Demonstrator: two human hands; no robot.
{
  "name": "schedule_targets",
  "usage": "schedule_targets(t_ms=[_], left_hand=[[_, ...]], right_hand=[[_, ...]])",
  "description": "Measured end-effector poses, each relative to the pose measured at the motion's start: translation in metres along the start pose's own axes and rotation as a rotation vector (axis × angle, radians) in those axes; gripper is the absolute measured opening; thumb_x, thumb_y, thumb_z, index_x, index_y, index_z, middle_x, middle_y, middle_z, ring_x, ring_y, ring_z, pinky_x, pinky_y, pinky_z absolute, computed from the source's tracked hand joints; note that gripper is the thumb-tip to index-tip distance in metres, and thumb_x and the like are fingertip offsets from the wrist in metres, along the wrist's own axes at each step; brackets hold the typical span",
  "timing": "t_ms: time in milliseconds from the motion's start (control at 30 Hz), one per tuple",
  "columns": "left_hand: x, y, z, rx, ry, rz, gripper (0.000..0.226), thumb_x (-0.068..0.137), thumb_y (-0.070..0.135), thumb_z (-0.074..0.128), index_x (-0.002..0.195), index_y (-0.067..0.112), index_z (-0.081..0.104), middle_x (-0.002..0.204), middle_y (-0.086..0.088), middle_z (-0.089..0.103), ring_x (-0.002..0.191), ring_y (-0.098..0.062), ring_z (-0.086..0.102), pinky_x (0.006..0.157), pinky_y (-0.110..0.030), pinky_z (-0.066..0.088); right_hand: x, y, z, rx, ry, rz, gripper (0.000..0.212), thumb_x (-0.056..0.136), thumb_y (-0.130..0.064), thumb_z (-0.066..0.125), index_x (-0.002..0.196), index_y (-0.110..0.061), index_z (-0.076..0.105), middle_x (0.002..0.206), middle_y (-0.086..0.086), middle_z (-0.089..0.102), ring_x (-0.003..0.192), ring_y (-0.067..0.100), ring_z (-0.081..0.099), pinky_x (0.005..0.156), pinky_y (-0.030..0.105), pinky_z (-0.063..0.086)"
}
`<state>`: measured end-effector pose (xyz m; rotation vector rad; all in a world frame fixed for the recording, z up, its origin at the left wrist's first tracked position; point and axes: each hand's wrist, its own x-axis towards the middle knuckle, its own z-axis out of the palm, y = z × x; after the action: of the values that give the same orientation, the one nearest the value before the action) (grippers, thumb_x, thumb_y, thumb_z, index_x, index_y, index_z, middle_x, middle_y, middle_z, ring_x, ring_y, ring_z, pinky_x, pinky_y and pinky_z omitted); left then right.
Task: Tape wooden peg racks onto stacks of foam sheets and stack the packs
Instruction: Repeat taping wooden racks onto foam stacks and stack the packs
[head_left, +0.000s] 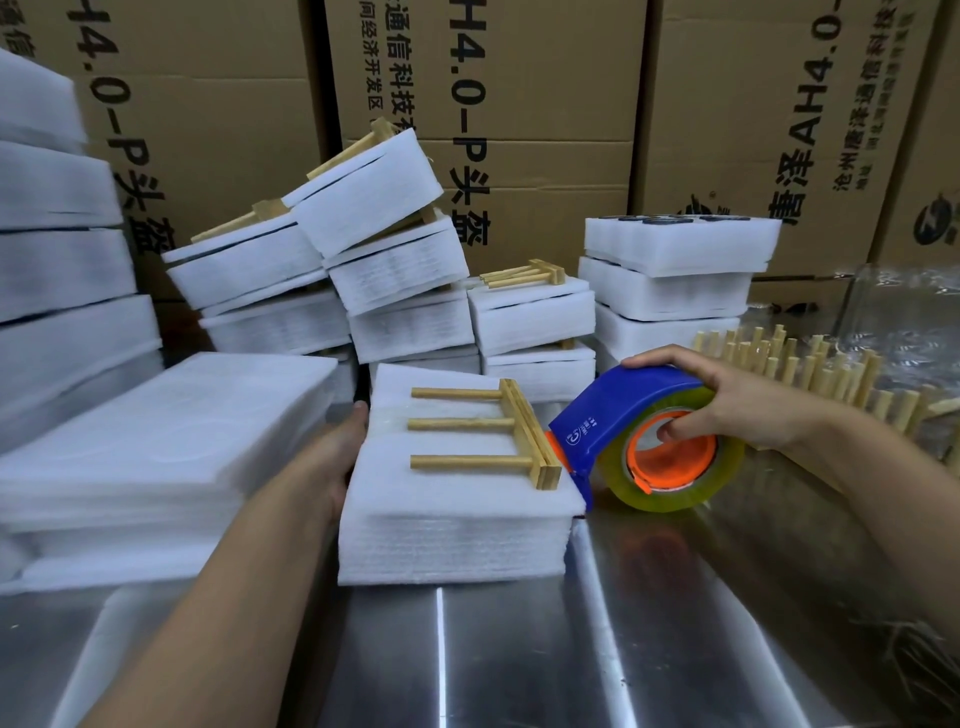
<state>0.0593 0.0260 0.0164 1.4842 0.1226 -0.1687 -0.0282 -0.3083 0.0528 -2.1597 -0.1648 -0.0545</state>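
At nine o'clock a wide pile of loose foam sheets (156, 441) lies on the steel table (519, 649), with taller foam piles behind it at ten o'clock. Just right of that pile, the left hand (337, 452) lies against the left side of the foam stack (452, 535), thumb up at its top edge. Its fingers are hidden, so I cannot tell whether it grips or only presses. The foam stack stands on the table at the centre. On top lies a wooden peg rack (488, 431), with three pegs pointing to nine o'clock and its crossbar along the stack's right edge. At twelve o'clock, finished packs (395, 270) lean in untidy stacks against cardboard boxes (519, 104). At three o'clock of the rack, the nose of the blue tape dispenser (623, 415) sits just beside the crossbar. The right hand (727, 400) grasps the dispenser, fingers over its hood and thumb inside the orange core. Behind that hand, at two o'clock, spare peg racks (810, 369) stand crowded together.
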Motion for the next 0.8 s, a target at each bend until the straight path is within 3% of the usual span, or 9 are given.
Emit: schedule_targets(t_ms=[133, 267, 333, 433, 533, 633, 800], left_hand=[[0.001, -0.003, 0.001, 0.019, 0.023, 0.061, 0.051, 0.1, 0.035, 0.042, 0.134, -0.003, 0.046, 0.133, -0.022, 0.053, 0.121, -0.035, 0.052, 0.064, -0.023, 0.043], [-0.002, -0.003, 0.002, 0.121, 0.065, 0.111, 0.05, 0.1, 0.033, 0.041, 0.133, -0.004, 0.046, 0.132, -0.023, 0.052, 0.121, -0.035, 0.051, 0.063, -0.028, 0.042], [-0.002, -0.004, 0.003, 0.17, 0.095, 0.13, 0.048, 0.1, 0.032, 0.041, 0.131, -0.005, 0.047, 0.131, -0.023, 0.053, 0.119, -0.035, 0.053, 0.057, -0.024, 0.04], [0.0, -0.007, 0.002, 0.249, 0.142, 0.148, 0.047, 0.101, 0.031, 0.041, 0.127, -0.006, 0.05, 0.118, -0.018, 0.058, 0.095, -0.028, 0.058, 0.047, -0.018, 0.035], [0.0, -0.007, 0.002, 0.348, 0.174, 0.149, 0.047, 0.101, 0.031, 0.04, 0.125, -0.007, 0.05, 0.106, -0.009, 0.054, 0.087, -0.025, 0.056, 0.042, -0.02, 0.025], [0.004, -0.01, -0.002, 0.385, 0.154, 0.13, 0.038, 0.1, 0.034, 0.043, 0.1, -0.001, 0.059, 0.078, -0.004, 0.055, 0.06, -0.013, 0.046, 0.044, -0.022, 0.028], [0.015, -0.015, -0.006, 0.49, 0.197, 0.137, 0.05, 0.1, 0.034, 0.041, 0.061, 0.004, 0.049, 0.061, -0.011, 0.048, 0.055, -0.019, 0.039, 0.053, -0.03, 0.029]], right_hand=[[0.0, 0.002, 0.0, 0.012, 0.008, -0.01, 0.067, 0.074, 0.007, 0.073, 0.107, -0.051, 0.06, 0.094, -0.004, 0.071, 0.081, 0.016, 0.07, 0.062, 0.02, 0.054], [0.0, 0.003, -0.001, 0.016, 0.003, -0.011, 0.068, 0.074, 0.007, 0.072, 0.105, -0.052, 0.06, 0.092, -0.006, 0.071, 0.081, 0.016, 0.07, 0.062, 0.019, 0.053], [0.0, 0.003, -0.001, 0.01, -0.001, -0.01, 0.068, 0.074, 0.007, 0.072, 0.105, -0.052, 0.06, 0.092, -0.006, 0.071, 0.08, 0.016, 0.07, 0.062, 0.02, 0.054], [0.001, 0.002, -0.001, 0.002, 0.0, -0.013, 0.068, 0.074, 0.006, 0.073, 0.105, -0.053, 0.059, 0.092, -0.008, 0.07, 0.081, 0.015, 0.07, 0.062, 0.02, 0.054], [0.0, 0.003, -0.001, 0.003, 0.001, -0.018, 0.068, 0.074, 0.006, 0.073, 0.103, -0.054, 0.059, 0.092, -0.009, 0.07, 0.08, 0.014, 0.07, 0.062, 0.02, 0.054], [0.0, 0.003, 0.0, 0.02, 0.013, -0.023, 0.068, 0.073, 0.008, 0.073, 0.103, -0.053, 0.061, 0.092, -0.008, 0.071, 0.079, 0.013, 0.07, 0.061, 0.018, 0.053], [0.0, 0.003, 0.001, 0.029, 0.011, -0.019, 0.068, 0.073, 0.008, 0.073, 0.102, -0.053, 0.061, 0.092, -0.007, 0.071, 0.08, 0.015, 0.07, 0.062, 0.02, 0.054]])
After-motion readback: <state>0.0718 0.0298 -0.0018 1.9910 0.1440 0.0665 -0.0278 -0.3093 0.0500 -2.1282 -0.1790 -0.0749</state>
